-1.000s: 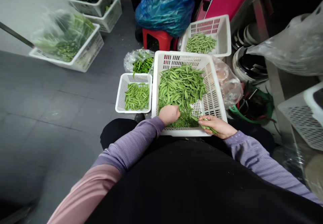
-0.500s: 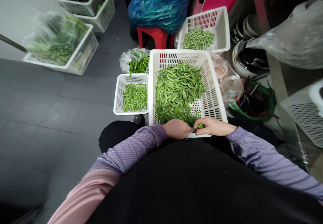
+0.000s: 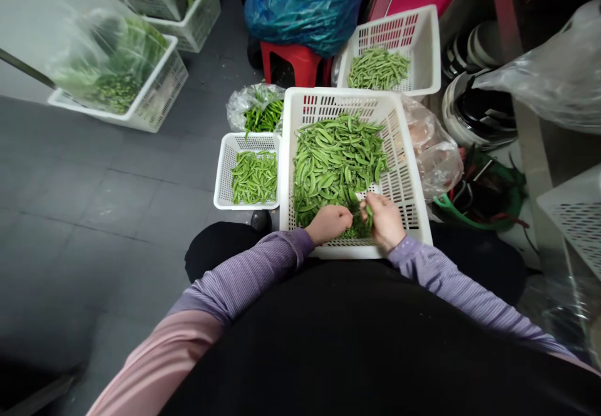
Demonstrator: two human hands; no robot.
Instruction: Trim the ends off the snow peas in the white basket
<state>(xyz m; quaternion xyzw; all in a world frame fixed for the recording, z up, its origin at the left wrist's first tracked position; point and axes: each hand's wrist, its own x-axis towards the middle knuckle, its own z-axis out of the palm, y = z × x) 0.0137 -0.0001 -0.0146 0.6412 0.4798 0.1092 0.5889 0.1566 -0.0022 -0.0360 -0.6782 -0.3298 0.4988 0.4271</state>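
A large white basket holds a heap of green pea pods, with small scraps near its front edge. Over that front part, my left hand is closed, and what its fingers hold, if anything, is hidden. Just right of it, my right hand has its fingers wrapped round green pods. Beside the large basket on the left, a small white basket contains more pods.
Behind are a bag of green peppers, a red stool under a blue bag, and another white basket of pods. Crates stand at far left. A green basin and clear bags are at right.
My right hand has moved up and farther over the large basket, still with pods in it. My left hand has risen slightly and shifted away from the front rim.
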